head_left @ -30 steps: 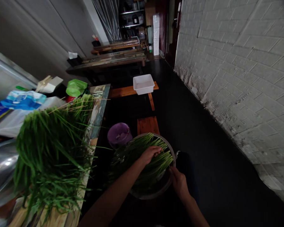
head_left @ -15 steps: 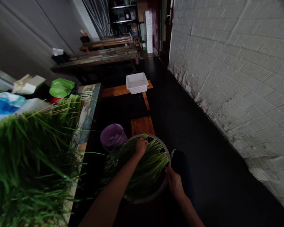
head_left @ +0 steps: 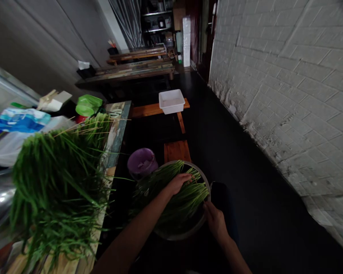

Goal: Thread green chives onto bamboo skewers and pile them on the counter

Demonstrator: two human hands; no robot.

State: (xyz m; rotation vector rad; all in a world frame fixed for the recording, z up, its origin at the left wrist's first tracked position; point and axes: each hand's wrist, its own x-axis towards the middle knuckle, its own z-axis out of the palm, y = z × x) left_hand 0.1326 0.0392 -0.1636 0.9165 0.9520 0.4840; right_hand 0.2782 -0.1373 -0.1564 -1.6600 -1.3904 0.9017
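A round basin (head_left: 208, 182) with a pale rim stands low in front of me, full of long green garlic chives (head_left: 188, 199), their pale stem ends pointing right. My left hand (head_left: 180, 183) lies on these chives, its fingers stretched out across the stems near the far right side. At the basin's right edge, my right hand (head_left: 215, 220) is closed with thumb and fingertips on the rim. More garlic chives (head_left: 57, 167) lie heaped on the table at the left, leaves hanging toward me.
A purple bucket (head_left: 142, 163) stands beside the basin, with a wooden stool (head_left: 177, 150) behind it. Farther back, a white tub (head_left: 172, 101) sits on a bench (head_left: 144, 110). The table (head_left: 118, 129) borders the left, a brick wall (head_left: 288, 95) the right. A metal bowl (head_left: 0, 205) is at far left.
My left hand has moved right across the chives, its fingers going from curled to stretched out. The right hand stays at the rim. The view has swung slightly left.
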